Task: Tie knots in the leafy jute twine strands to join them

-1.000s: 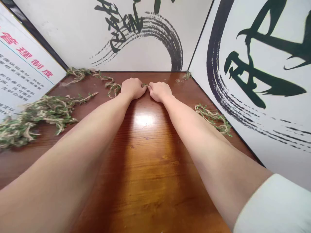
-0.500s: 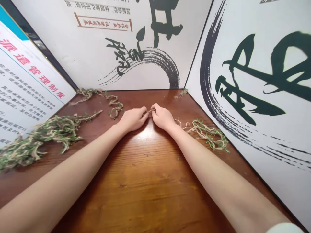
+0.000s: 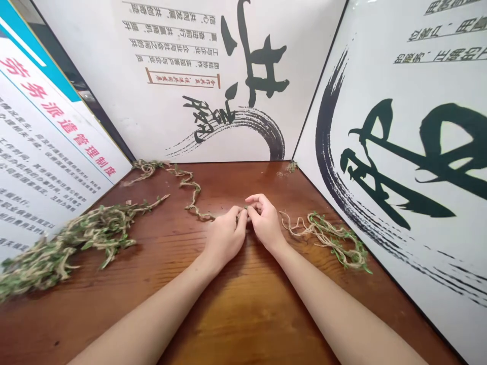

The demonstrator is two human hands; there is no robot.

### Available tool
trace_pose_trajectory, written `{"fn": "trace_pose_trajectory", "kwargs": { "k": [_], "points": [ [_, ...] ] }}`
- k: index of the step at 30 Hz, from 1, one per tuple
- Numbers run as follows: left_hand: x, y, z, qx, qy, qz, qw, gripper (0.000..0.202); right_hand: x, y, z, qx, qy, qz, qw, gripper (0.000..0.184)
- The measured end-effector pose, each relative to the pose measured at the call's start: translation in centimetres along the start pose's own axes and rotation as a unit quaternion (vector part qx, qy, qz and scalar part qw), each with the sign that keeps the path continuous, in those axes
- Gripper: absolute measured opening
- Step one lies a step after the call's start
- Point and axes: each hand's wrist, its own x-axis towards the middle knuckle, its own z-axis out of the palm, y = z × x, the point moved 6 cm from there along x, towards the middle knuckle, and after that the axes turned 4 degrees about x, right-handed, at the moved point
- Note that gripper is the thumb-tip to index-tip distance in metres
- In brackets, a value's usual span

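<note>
My left hand [image 3: 225,237] and my right hand [image 3: 265,221] meet at the middle of a brown wooden table [image 3: 236,314]. Both are closed in a pinch on the same twine vine with small green leaves [image 3: 192,195]. That vine trails from my left fingers back towards the far left corner. On the right of my right hand, a bunched length of vine [image 3: 329,237] lies by the wall.
A thick pile of leafy twine [image 3: 72,241] lies along the table's left side. White panels with black brush writing stand at the back [image 3: 213,81] and right [image 3: 411,152]; a poster with red characters [image 3: 41,137] closes the left. Small green scraps [image 3: 291,166] sit in the far right corner.
Both hands have drawn back towards me along the table, still pinched together on the vine. More of the bunched vine on the right has come into view, and the view has tilted up.
</note>
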Motion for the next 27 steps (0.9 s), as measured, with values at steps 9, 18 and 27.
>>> {"fn": "trace_pose_trajectory", "kwargs": {
  "k": [9, 18, 27],
  "points": [
    [0.3, -1.0, -1.3, -0.095, 0.057, -0.062, 0.992, 0.039, 0.1, -0.2, 0.5, 0.014, -0.023, -0.004, 1.000, 0.018],
    [0.4, -1.1, -1.0, -0.186, 0.034, -0.036, 0.981, 0.031, 0.3, 0.2, 0.3, -0.060, 0.007, -0.010, 0.998, 0.008],
    [0.5, -1.6, -1.3, -0.158, 0.076, -0.058, 0.983, 0.021, 0.4, 0.4, 0.7, -0.063, -0.032, 0.005, 0.997, 0.016]
  ]
}}
